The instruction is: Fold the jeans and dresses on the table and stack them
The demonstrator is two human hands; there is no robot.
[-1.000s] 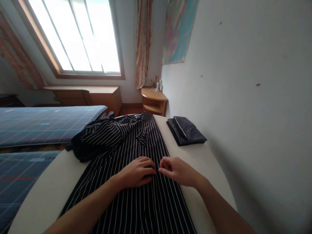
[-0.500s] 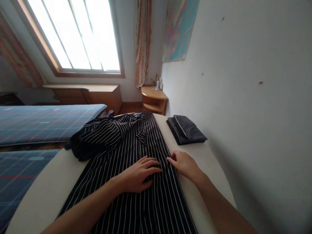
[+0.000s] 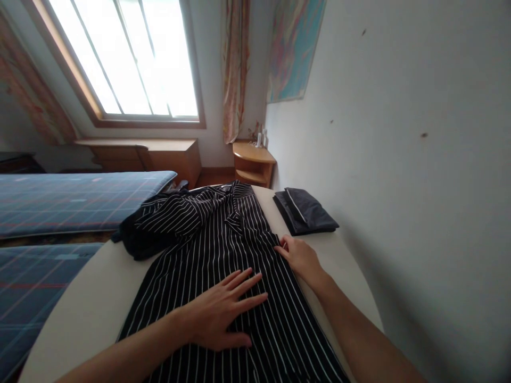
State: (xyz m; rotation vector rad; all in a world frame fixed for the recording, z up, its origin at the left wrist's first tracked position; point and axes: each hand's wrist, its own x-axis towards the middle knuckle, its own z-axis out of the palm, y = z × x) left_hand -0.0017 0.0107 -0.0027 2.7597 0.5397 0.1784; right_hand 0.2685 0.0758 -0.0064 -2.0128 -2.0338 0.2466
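A long black dress with thin white stripes (image 3: 215,242) lies spread over a round white table (image 3: 85,303), its collar end toward the far edge. On the left its upper part is bunched and folded over, beside a dark bundle of cloth (image 3: 146,242). My left hand (image 3: 225,311) rests flat on the dress, fingers spread. At the right edge of the dress, my right hand (image 3: 299,258) pinches the fabric between curled fingers, and small creases run inward from there.
A folded dark grey cloth item (image 3: 305,211) lies on the table's right side, near the white wall (image 3: 399,202). Blue plaid mattresses (image 3: 80,202) stand to the left. Beyond are a wooden corner shelf (image 3: 255,153) and a low wooden cabinet (image 3: 171,157) below the window.
My right hand has moved slightly away from me along the edge, pushing the fabric into creases. My left hand has slid nearer to me and spread its fingers wider.
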